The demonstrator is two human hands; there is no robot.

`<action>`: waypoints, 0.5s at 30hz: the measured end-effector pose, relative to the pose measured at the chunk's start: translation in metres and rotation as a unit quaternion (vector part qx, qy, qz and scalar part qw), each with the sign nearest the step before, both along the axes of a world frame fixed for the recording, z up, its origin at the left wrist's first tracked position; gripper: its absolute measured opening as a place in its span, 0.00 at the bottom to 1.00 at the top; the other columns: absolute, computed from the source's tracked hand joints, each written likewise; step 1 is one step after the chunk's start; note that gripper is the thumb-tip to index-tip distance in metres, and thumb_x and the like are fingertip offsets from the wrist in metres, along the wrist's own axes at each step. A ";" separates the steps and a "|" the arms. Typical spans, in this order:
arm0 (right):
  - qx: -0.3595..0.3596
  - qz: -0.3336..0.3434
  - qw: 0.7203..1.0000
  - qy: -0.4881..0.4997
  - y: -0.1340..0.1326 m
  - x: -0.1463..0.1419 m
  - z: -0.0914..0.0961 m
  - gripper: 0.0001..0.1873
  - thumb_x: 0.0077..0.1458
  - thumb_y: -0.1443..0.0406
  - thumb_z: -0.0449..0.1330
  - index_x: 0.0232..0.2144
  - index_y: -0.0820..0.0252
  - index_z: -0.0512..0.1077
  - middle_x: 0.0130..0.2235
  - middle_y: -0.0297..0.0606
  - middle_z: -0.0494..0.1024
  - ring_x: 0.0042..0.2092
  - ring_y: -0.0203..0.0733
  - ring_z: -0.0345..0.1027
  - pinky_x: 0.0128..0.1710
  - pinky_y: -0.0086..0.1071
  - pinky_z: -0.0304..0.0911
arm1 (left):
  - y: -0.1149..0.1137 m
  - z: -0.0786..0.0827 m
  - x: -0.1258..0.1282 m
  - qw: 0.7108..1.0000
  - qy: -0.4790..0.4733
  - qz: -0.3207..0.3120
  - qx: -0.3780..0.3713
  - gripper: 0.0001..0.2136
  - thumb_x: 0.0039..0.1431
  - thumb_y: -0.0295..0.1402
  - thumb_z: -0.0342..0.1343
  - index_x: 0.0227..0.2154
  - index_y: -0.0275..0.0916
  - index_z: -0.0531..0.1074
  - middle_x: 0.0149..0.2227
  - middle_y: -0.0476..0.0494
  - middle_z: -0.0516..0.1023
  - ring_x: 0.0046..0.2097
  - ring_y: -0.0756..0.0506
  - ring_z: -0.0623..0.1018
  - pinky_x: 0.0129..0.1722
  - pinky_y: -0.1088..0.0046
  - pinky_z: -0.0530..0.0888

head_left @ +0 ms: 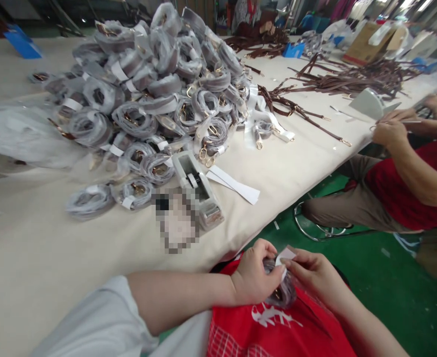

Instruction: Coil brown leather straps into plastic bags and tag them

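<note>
Over my lap, above a red apron (236,322), my left hand (257,275) is closed around a coiled strap (283,292) wrapped in clear film. A white paper band (285,255) lies over the coil's upper side. The thumb and fingers of my right hand (311,270) pinch the band's end. On the table edge just ahead stands a grey tape dispenser (198,188). Beside it rest white paper strips (235,183). A large pile of film-wrapped coiled straps (155,89) with gold clasps rises behind the dispenser.
Clear plastic bags (25,134) lie left of the pile. Loose brown straps (352,79) and an open cardboard box (372,42) are farther along the table (270,168). At right a co-worker in a red top (419,168) sits with hands over the table edge. A stool (315,230) stands on the green floor.
</note>
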State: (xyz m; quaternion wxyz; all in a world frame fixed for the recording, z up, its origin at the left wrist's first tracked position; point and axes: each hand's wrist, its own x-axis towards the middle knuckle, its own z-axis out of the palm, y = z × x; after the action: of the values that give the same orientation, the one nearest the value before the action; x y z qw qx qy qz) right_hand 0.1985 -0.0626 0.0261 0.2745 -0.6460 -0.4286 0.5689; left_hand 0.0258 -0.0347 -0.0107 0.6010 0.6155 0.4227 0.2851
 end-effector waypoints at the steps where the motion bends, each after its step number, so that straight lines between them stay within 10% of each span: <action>1: -0.011 0.000 1.000 0.014 0.001 0.000 0.000 0.19 0.44 0.51 0.69 0.22 0.62 0.76 0.26 0.36 0.75 0.31 0.41 0.65 0.32 0.32 0.61 | 0.000 0.000 0.000 1.000 0.002 -0.002 0.001 0.13 0.52 0.34 0.58 0.39 0.39 0.64 0.34 0.45 0.76 0.36 0.46 0.77 0.36 0.69 0.73; 15: -0.093 0.011 0.991 0.098 0.008 0.009 -0.003 0.20 0.38 0.52 0.73 0.25 0.62 0.75 0.23 0.33 0.76 0.25 0.34 0.63 0.27 0.28 0.59 | -0.002 0.005 -0.002 0.999 0.016 -0.028 0.001 0.15 0.51 0.35 0.59 0.40 0.39 0.64 0.34 0.46 0.77 0.36 0.45 0.77 0.37 0.68 0.72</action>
State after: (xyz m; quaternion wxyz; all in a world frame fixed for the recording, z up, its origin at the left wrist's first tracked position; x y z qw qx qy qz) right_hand 0.2077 -0.0543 0.0228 0.2477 -0.6049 -0.3523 0.6698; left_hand 0.0235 -0.0370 -0.0053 0.6012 0.6320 0.4149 0.2588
